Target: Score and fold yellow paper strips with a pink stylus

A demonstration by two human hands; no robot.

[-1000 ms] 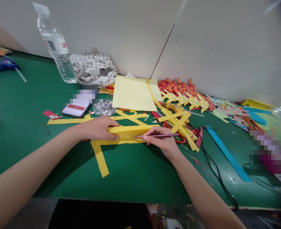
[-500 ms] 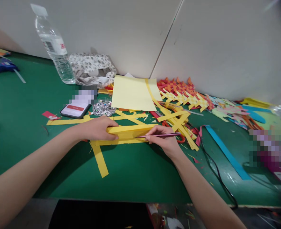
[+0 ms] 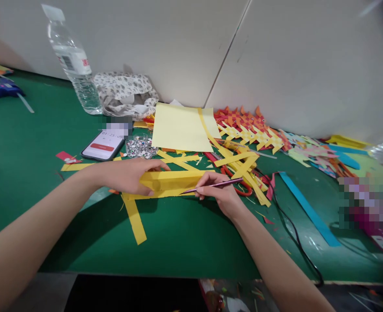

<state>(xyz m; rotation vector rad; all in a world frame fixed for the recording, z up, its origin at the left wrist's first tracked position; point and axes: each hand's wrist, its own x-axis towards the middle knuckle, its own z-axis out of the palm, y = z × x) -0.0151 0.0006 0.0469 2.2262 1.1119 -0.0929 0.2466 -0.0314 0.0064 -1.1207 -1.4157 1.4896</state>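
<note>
A folded strip of yellow paper (image 3: pixel 175 183) lies along the near side of the table in front of me. My left hand (image 3: pixel 126 175) holds its left end, thumb on the near side and fingers behind the raised fold. A slim purple pencil or pen (image 3: pixel 223 183) is pinched in my right hand (image 3: pixel 219 193). Its tip points left and meets or hovers over the paper's lower part; contact is hard to tell. Beneath the left end, another yellow strip (image 3: pixel 135 223) sticks out toward me. Loose yellow strips (image 3: pixel 237 160) and red-handled scissors (image 3: pixel 245 190) lie past my right hand.
A phone (image 3: pixel 103 143), a bag of small gems (image 3: pixel 141 147) and a water bottle (image 3: pixel 76 65) stand or lie behind my left hand. Pale yellow sheets (image 3: pixel 181 128) and woven paper pieces (image 3: pixel 253 134) are farther back. A black cable (image 3: pixel 292 232) and blue strip (image 3: pixel 310 208) lie right.
My left hand has slid slightly left along the paper, its index finger lifting a little. The pencil or pen has tilted, its tip moving left and toward the paper's near edge.
</note>
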